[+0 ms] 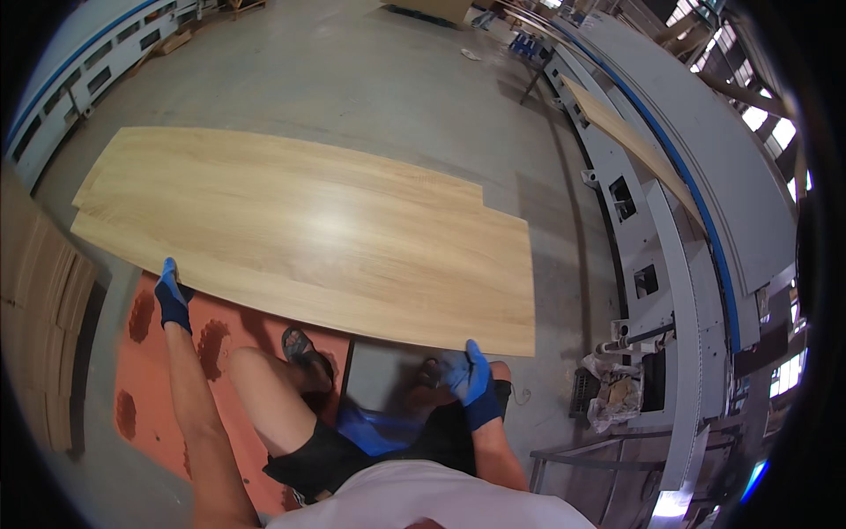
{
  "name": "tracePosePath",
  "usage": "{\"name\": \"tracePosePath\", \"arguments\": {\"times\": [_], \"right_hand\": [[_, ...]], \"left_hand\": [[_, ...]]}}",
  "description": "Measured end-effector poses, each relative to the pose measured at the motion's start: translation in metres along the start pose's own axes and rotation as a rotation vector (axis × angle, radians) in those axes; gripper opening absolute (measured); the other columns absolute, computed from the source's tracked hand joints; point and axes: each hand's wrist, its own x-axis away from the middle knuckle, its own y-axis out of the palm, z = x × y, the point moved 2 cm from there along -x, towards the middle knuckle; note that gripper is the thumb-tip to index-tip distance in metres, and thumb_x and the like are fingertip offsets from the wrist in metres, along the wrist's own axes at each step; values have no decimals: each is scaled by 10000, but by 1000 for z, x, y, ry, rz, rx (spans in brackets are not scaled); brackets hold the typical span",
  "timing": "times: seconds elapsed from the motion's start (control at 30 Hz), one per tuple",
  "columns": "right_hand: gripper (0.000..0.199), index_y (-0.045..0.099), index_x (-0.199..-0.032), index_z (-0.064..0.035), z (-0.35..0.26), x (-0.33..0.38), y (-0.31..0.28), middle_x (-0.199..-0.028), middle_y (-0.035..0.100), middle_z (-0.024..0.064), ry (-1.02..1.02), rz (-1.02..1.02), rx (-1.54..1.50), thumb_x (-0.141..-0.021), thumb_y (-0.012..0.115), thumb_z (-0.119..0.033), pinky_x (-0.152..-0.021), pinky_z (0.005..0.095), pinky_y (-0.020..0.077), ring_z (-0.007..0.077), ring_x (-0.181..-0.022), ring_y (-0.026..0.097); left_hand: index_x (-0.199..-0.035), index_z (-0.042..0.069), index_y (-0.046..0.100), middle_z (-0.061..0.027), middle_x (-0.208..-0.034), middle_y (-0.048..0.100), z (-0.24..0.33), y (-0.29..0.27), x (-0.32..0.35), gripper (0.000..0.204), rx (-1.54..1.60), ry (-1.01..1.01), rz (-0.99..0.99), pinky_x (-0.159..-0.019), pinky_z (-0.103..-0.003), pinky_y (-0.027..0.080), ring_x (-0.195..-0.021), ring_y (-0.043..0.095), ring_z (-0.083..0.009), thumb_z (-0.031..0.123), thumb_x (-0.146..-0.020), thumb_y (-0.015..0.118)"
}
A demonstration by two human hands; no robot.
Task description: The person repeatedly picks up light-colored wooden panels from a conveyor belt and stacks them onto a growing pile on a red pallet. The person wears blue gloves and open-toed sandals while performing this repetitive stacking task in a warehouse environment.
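Yellow-brown wood makes up the big wood board (pixel 300 229) in front of you, and it stretches sideways from past your left hand (pixel 172 293) to past your right hand (pixel 474 381). There is a step cut at its far right corner and a small notch at its left end, so it may be two sheets, one on the other; you cannot tell for sure.

Your left hand, in a blue glove, pinches the near edge, with the thumb on top and the fingers mostly hidden. Your right hand, in a blue glove too, is closed on the same edge near its right end. Its thumb points up over the edge, and its other fingers are blurry.

Under and beside your left hand is an orange mat (pixel 154 379) with dark, rough patches. Further left of that hand stands a pile of brown panels (pixel 40 309). Between your two hands, and closer to you, is your sandal (pixel 306 351).

To the right of your right hand sits a dark crate with a crinkly clear bag (pixel 615 401). Past it runs a long grey machine (pixel 639 238) with a blue stripe, and a plank (pixel 621 132) lies along it.
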Motion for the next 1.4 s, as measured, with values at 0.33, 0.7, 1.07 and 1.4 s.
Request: {"name": "tracePosePath", "arguments": {"times": [0.33,0.7,1.07,1.4], "right_hand": [[286,579,-1105,-40,-79,7,5,-879,640,103,-484,415,607,-903,610,-240,-602,339,546,201,-679,629],[277,579,-1114,-20,-79,-9,42,-866,671,139,-374,296,771,-939,535,-231,-537,315,548,206,-660,653],[254,562,-1097,8,-79,-29,60,-824,654,157,-347,276,745,-942,521,-190,-538,331,556,220,-627,651],[263,586,-1084,-35,-67,-63,53,-813,628,94,-370,275,911,-951,514,-251,-546,335,543,188,-640,625]], "left_hand": [[-1280,72,500,-89,-1224,577,-13,21,-34,562,-257,-24,168,-852,-395,511,-1046,598,-256,489,-906,540],[-1324,116,485,-62,-1273,554,19,21,-75,643,-461,-105,284,-931,-414,420,-1135,534,-245,575,-876,515],[-997,189,571,-7,-1015,637,24,51,-89,316,-329,-197,74,-727,-431,471,-883,606,-244,481,-880,549],[-1059,125,531,-61,-967,570,57,1,-82,336,-171,-226,-164,-743,-412,485,-854,576,-244,412,-942,400]]}}
